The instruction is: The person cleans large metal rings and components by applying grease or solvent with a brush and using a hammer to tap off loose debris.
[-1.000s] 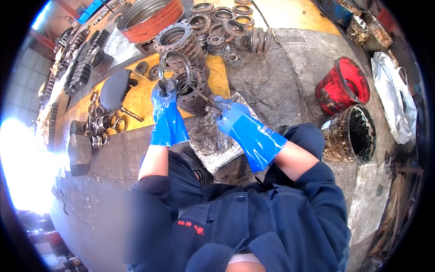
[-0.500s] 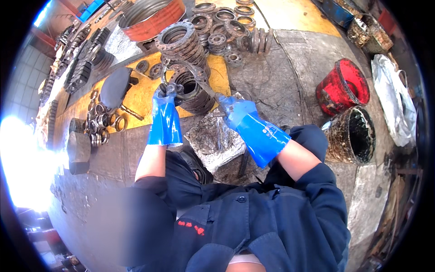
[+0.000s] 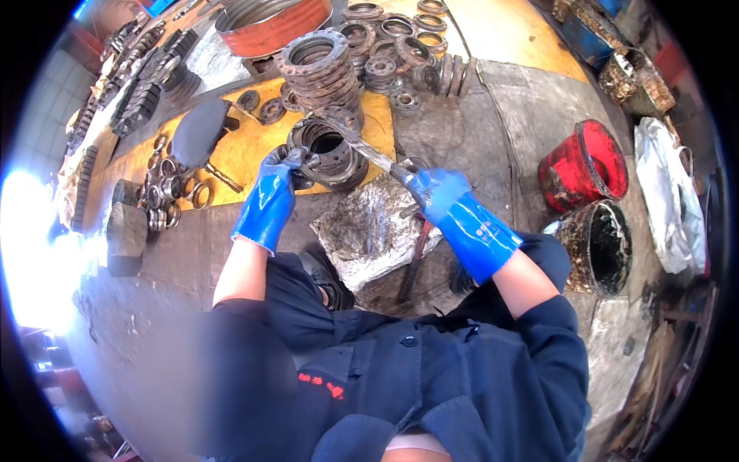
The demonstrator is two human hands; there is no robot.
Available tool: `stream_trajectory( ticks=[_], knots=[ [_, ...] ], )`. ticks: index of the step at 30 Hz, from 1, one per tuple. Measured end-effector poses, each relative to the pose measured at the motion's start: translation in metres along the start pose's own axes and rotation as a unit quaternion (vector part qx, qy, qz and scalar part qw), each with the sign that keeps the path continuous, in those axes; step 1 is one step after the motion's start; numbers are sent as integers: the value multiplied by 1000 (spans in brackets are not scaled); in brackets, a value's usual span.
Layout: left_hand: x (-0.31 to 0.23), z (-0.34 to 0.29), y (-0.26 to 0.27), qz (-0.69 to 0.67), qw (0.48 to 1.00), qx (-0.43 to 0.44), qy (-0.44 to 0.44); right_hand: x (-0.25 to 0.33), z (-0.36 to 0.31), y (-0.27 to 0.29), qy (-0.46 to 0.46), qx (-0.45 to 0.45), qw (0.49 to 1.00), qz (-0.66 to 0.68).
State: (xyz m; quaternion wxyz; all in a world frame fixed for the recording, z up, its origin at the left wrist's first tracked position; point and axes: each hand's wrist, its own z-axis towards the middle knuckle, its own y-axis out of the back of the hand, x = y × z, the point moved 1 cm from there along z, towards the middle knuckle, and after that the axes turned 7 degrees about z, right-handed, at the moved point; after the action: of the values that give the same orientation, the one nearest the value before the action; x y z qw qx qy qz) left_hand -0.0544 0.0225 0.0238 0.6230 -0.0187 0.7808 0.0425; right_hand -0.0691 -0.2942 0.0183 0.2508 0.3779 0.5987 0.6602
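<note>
On the yellow floor, left hand [image 3: 271, 189] grips one rusty flange [image 3: 327, 150], right hand [image 3: 435, 189] clamps one long tool [image 3: 369, 150]; two buckets, red [image 3: 583, 165] and black [image 3: 602, 246], stand right

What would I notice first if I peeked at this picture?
The bright blue gloves: the left hand grips a rusty metal ring on the yellow floor patch, and the right hand pokes a long flat tool into it. At the right stands a red bucket.

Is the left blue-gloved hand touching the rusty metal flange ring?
Touching: head view shows left hand fingers clasped on the rusty flange ring's near rim.
</note>
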Motion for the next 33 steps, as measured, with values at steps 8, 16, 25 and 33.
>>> stream_trajectory(
  ticks=[8, 16, 25, 33],
  knots=[
    [-14, -21, 8, 11, 994, 96, 40, -20, -25, 6, 76, -25, 996, -51],
    [3, -11, 28, 0, 984, 156, 87, -16, -41, 25, 131, -58, 984, -108],
    [22, 10, 47, 230, 921, 289, -120, -8, -50, 51, 225, -96, 960, -134],
    [6, -3, 34, -18, 944, 247, 217, 8, -45, 88, 260, -42, 952, -158]
  ],
)
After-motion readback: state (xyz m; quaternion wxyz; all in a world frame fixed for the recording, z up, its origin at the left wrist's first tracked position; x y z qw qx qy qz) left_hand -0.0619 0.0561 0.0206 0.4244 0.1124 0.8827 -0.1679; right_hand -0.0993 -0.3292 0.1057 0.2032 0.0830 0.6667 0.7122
